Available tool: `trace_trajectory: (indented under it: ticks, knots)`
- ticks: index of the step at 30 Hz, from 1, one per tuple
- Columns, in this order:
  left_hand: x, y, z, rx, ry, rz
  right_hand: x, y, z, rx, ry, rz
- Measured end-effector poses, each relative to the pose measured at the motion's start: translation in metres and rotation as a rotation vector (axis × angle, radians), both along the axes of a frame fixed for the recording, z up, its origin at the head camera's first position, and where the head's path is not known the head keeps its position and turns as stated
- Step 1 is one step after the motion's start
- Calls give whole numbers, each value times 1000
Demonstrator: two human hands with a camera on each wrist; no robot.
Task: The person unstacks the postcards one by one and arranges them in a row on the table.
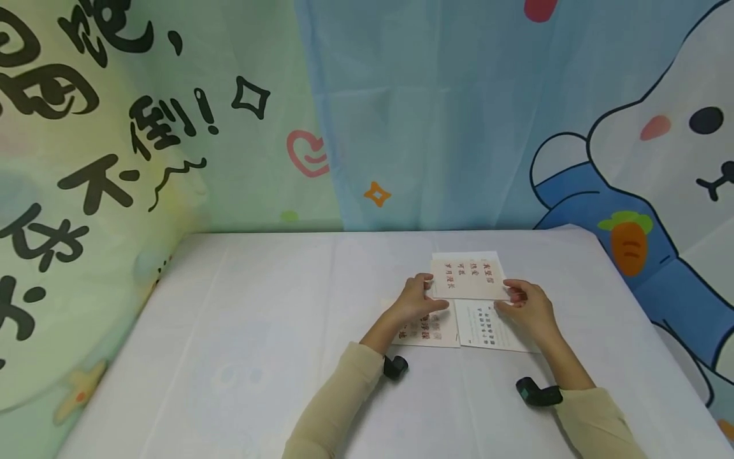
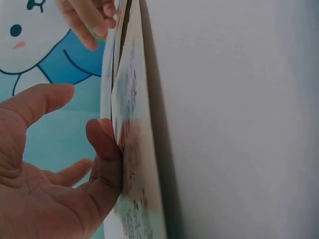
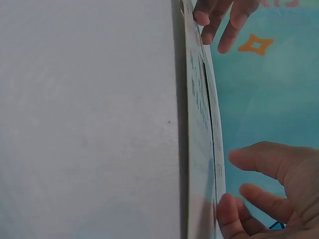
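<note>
Three printed cards lie close together on the table in the head view. The upper card (image 1: 467, 280) has columns of reddish characters, and a white edge (image 1: 466, 255) shows behind it. Below are a cream card (image 1: 444, 335) on the left and a white card (image 1: 487, 328) with dark print on the right. My left hand (image 1: 414, 299) is at the upper card's left edge, thumb spread over the cream card. At the right edge is my right hand (image 1: 530, 309), thumb near the lower corner. Both wrist views show fingers (image 2: 107, 164) at the card edges, with thumb and fingers apart.
A white cloth covers the table (image 1: 258, 331), which extends far to the left of the cards. Behind it hangs a printed backdrop (image 1: 424, 127) with a cartoon animal and large characters. Dark wrist cameras (image 1: 539, 392) sit under both wrists, near the tabletop.
</note>
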State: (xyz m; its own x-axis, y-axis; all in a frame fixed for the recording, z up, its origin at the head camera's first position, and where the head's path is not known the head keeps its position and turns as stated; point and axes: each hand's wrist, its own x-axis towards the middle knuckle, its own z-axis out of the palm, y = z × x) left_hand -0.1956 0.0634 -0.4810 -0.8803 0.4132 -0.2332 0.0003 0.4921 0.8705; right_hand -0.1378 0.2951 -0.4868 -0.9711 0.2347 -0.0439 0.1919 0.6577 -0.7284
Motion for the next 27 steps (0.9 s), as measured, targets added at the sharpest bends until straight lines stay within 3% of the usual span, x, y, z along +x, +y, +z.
trace_trajectory:
  ticks: [7, 16, 21, 27]
  knots:
    - [0, -4, -5, -35, -25, -53, 2, 1, -6, -11, -84, 39]
    - [-6, -7, -3, -5, -2, -108, -2, 4, -5, -28, -27, 16]
    - [-7, -6, -2, -15, -36, -120, -5, 4, -7, -23, -12, 16]
    - [-9, -5, -8, 42, -79, -103, -5, 3, -10, -12, -3, 9]
